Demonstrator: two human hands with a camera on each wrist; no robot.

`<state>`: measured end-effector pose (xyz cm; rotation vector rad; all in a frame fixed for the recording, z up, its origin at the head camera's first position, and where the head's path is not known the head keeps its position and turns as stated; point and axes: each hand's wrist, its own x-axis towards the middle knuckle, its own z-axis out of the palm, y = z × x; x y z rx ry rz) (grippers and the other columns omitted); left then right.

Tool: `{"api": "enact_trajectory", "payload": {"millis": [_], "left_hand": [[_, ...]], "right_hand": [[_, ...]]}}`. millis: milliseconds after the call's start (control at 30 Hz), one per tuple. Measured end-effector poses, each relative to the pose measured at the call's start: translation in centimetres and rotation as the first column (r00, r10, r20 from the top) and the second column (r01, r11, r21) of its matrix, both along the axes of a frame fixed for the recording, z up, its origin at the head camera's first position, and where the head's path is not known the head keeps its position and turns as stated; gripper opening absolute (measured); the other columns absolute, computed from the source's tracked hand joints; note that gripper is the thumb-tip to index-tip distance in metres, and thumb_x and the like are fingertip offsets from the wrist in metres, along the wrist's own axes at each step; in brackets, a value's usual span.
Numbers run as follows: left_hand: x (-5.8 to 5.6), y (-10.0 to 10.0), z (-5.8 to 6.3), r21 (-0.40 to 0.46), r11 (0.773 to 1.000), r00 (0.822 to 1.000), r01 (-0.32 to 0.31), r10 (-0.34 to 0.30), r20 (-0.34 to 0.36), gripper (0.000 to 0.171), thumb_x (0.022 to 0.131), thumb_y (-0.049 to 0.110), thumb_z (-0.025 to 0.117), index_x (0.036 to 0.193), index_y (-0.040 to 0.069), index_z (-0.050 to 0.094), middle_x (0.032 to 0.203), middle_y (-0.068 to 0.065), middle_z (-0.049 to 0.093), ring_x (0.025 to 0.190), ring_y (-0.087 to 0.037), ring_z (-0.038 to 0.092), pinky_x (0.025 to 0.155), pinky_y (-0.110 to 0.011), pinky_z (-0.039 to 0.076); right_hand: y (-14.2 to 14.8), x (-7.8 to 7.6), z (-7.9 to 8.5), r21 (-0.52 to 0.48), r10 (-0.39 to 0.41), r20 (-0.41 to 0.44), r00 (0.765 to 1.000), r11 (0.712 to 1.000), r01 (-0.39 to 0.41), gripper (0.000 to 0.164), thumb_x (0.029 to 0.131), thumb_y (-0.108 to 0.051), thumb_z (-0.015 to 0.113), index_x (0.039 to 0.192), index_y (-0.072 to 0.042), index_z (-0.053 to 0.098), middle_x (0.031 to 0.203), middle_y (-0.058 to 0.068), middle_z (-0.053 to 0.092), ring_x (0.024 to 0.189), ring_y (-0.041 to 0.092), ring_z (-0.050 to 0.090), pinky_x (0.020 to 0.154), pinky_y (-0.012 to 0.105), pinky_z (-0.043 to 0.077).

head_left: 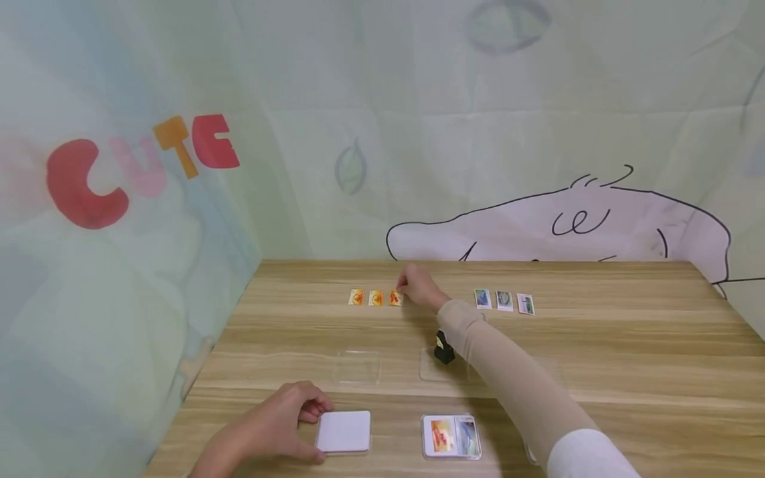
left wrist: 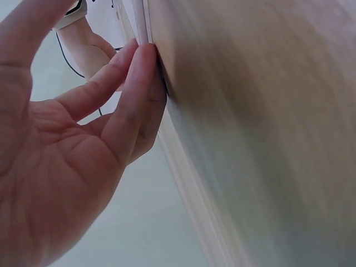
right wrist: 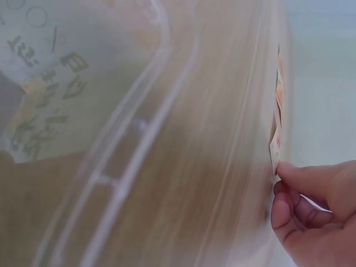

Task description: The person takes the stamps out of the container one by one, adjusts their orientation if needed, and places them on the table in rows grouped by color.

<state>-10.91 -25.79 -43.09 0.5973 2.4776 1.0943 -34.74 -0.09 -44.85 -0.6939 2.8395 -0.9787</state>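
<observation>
Here, a small red and yellow picture card (head_left: 394, 299).

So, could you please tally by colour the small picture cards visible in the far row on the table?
Orange-and-yellow cards: 3
Cool-toned cards, in blues, greens or greys: 3
Total in view: 6

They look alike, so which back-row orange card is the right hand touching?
The rightmost orange card, touched by the right hand; the other two lie further left.
</observation>
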Motion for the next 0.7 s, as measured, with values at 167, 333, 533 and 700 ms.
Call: {"api": "enact_trajectory", "payload": {"millis": [167,333,533,700], "left_hand": [[0.1,-0.1,0.0,0.006,1.000,1.000,0.010,-0.010,-0.012,0.057,0.067,0.028,0.094,0.110,0.003,0.065,0.104,-0.003,0.061,0.093,-0.009,0.062,0.082,-0.025,0.054],[0.4,-0.2,0.1,0.009,1.000,1.000,0.006,-0.006,-0.025,0.060,0.069,0.031,0.092,0.113,0.001,0.064,0.108,-0.004,0.062,0.096,-0.011,0.063,0.083,-0.025,0.054],[0.6,-0.2,0.3,0.011,1.000,0.999,-0.007,0.007,-0.052,0.062,0.071,0.033,0.091,0.116,0.003,0.062,0.113,-0.005,0.062,0.100,-0.013,0.063,0.087,-0.026,0.053],[0.6,0.0,0.6,0.020,1.000,0.997,0.005,-0.004,-0.075,0.062,0.072,0.032,0.091,0.117,0.002,0.061,0.115,-0.006,0.063,0.102,-0.017,0.063,0.088,-0.028,0.053]], "right_hand": [[0.2,0.0,0.2,-0.040,-0.004,0.035,0.999,0.999,0.006,0.004,0.089,0.003,0.071,0.085,0.005,0.072,0.082,0.009,0.068,0.078,0.018,0.058,0.076,0.031,0.050],[0.5,0.3,0.7,-0.079,0.008,0.061,0.998,0.997,-0.003,0.004,0.090,0.003,0.069,0.088,0.006,0.071,0.084,0.010,0.067,0.079,0.019,0.058,0.075,0.031,0.050],[0.9,0.5,1.4,-0.095,0.015,0.068,0.998,0.995,-0.008,0.004,0.090,0.002,0.069,0.088,0.005,0.072,0.083,0.011,0.068,0.077,0.018,0.059,0.072,0.030,0.051],[1.2,0.7,2.0,-0.080,0.023,0.070,0.997,0.997,-0.017,0.005,0.090,0.001,0.071,0.087,0.004,0.073,0.082,0.009,0.069,0.076,0.016,0.058,0.072,0.028,0.050]]}}
